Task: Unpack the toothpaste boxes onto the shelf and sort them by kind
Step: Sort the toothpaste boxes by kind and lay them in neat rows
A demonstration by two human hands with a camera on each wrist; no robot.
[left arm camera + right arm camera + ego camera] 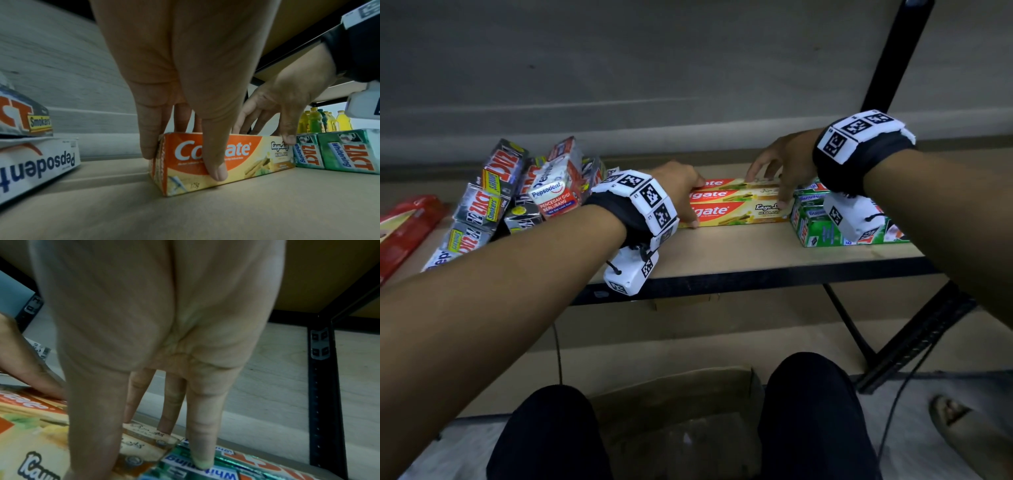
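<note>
Three orange-and-yellow Colgate boxes [739, 209] lie flat side by side on the middle of the wooden shelf [722, 253]. My left hand [697, 204] grips their left end: the thumb presses the front face of the near box [236, 155], the fingers reach over the end and back. My right hand [767, 188] rests with straight, spread fingers on top of their right end [144, 434], its little finger on the neighbouring green Zact Whitening boxes [818, 226], which touch the Colgate row. A loose pile of grey Zact Smokers boxes [482, 205] and Pepsodent boxes [554, 195] lies at the left.
A red pack [404, 229] lies at the shelf's far left. A black shelf post [887, 68] rises at the right. A cardboard box [678, 411] stands on the floor between my knees. The left wrist view shows yellow and green bottles [320, 120] far off.
</note>
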